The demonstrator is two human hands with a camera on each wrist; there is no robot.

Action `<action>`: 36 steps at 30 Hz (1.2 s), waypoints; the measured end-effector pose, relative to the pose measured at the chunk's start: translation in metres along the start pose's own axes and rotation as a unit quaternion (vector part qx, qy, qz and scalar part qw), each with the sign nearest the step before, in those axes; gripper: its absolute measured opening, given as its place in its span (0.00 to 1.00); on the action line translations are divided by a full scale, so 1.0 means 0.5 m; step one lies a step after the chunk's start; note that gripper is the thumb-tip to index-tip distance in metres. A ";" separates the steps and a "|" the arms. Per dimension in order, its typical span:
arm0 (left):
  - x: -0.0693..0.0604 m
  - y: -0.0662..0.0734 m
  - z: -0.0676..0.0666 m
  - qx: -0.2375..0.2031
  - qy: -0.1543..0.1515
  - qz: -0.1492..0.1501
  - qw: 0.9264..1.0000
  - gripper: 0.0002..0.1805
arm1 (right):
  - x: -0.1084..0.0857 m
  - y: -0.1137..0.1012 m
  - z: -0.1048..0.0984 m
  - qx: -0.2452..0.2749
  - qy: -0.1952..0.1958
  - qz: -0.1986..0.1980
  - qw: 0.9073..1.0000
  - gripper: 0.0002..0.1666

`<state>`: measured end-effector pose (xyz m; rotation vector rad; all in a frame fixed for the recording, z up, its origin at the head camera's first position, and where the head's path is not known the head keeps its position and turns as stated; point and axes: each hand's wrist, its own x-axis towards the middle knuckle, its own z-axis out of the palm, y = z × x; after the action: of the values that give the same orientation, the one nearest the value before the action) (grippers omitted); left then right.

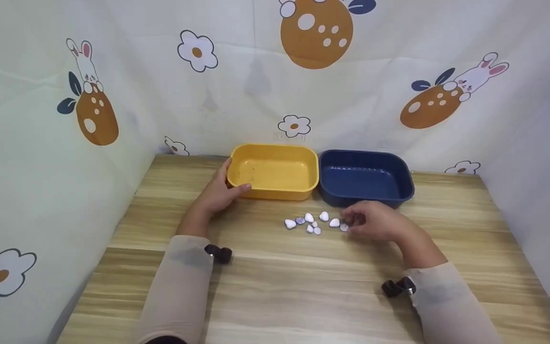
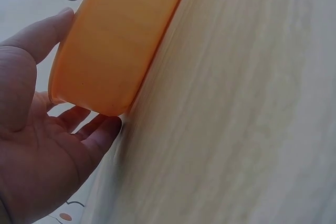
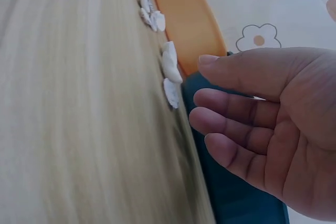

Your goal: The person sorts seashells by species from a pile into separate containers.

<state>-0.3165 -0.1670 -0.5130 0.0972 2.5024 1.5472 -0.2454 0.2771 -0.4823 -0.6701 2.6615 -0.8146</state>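
Observation:
My left hand (image 1: pixel 215 193) grips the left end of a yellow plastic bin (image 1: pixel 275 194). In the left wrist view the thumb lies against its rim and the other fingers curl by its end wall. Several small white stone-like pieces (image 1: pixel 290 223) lie in a loose group on the tabletop, some rounded, others flatter and greyish. Over the group's right end hovers my right hand (image 1: pixel 377 222), fingers loosely bent. The right wrist view shows nothing between its thumb and fingers, with a flat white piece (image 3: pixel 171 93) a little apart from the fingertips.
A dark blue bin (image 1: pixel 365 184) stands right beside the yellow one, at the back of the wooden table (image 1: pixel 294 291). Both bins show bare floors. Behind them rises a patterned cloth backdrop (image 1: pixel 246 91), with more cloth at both sides.

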 end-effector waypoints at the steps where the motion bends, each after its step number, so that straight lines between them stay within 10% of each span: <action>1: 0.000 -0.001 0.000 -0.001 0.000 -0.001 1.000 0.69 | 0.000 0.000 0.002 -0.003 0.000 0.004 1.000 0.21; 36: 0.002 0.000 0.002 -0.027 0.001 -0.014 1.000 0.72 | 0.018 0.020 0.036 -0.006 0.016 0.019 1.000 0.09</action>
<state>-0.3172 -0.1661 -0.5138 0.0526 2.4496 1.6035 -0.2497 0.2719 -0.5036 -0.6122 2.7008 -0.8064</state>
